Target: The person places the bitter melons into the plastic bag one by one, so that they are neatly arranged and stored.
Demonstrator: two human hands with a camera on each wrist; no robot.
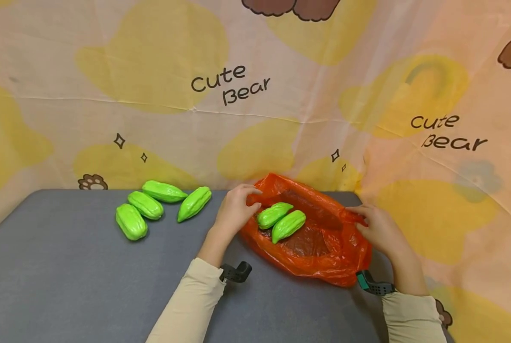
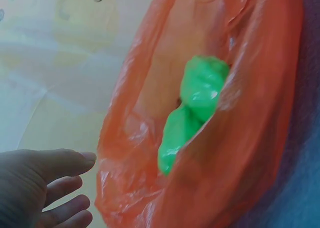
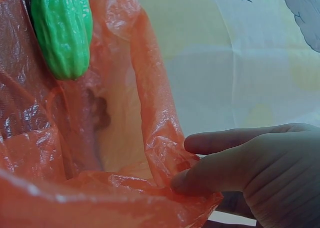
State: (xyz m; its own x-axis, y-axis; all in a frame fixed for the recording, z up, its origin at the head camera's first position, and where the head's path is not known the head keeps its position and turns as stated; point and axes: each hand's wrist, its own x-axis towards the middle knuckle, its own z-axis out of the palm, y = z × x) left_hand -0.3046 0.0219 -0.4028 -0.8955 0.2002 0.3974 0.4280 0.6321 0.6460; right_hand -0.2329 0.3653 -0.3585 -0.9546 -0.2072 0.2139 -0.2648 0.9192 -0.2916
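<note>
An orange-red plastic bag (image 1: 300,269) lies on the table with its mouth spread wide. Inside it, toward the left end, are two glossy green ridged gourds (image 1: 288,226), also visible as green gourds (image 2: 202,87) in the left wrist view. My left hand (image 1: 236,206) is at the bag's left rim, its thumb tip right beside the plastic and its fingers loosely extended with nothing between them. At the opposite end, my right hand (image 1: 377,228) pinches the rim; the right wrist view shows the thumb (image 3: 200,180) pressing on crumpled plastic, with part of the fingers hidden behind.
Several more green gourds (image 1: 145,206) lie grouped on the grey table (image 1: 88,281), left of the bag. A printed cloth backdrop (image 1: 152,71) rises behind the table and along its right side. Each wrist wears a black camera mount (image 1: 236,272).
</note>
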